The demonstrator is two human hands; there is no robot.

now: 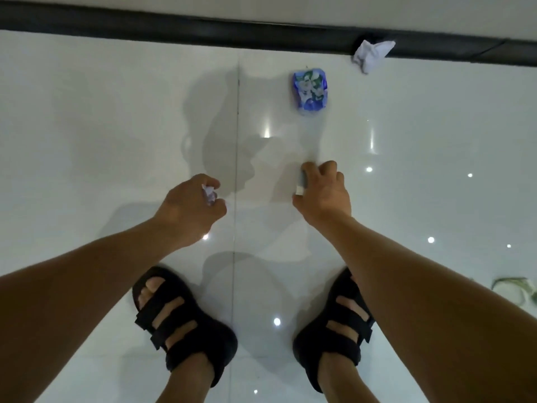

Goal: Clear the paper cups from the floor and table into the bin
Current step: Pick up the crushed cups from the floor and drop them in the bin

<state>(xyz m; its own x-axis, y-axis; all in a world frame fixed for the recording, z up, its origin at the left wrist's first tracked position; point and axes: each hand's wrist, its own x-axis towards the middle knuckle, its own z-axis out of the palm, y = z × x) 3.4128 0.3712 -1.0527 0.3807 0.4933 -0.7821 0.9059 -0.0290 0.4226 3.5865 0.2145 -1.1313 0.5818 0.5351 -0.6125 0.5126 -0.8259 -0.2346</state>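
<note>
Paper wad [209, 195], left hand [186, 208]; bluish scrap [302, 184], right hand [326, 194]

Dim, with a cool bluish cast. Lit from overhead by several small lamps, mirrored as hard white pinpoints and short streaks of glare on the glossy white tiled floor [87, 126]. Soft, overlapping grey shadows thrown forward across the tiles. Slightly soft everywhere; print on the crushed blue-and-white paper cup [310, 91] smeared. Bowed by the wide lens along the black skirting strip [174, 27]; stretched at the lower corners across the bare forearms [436, 301].
</note>
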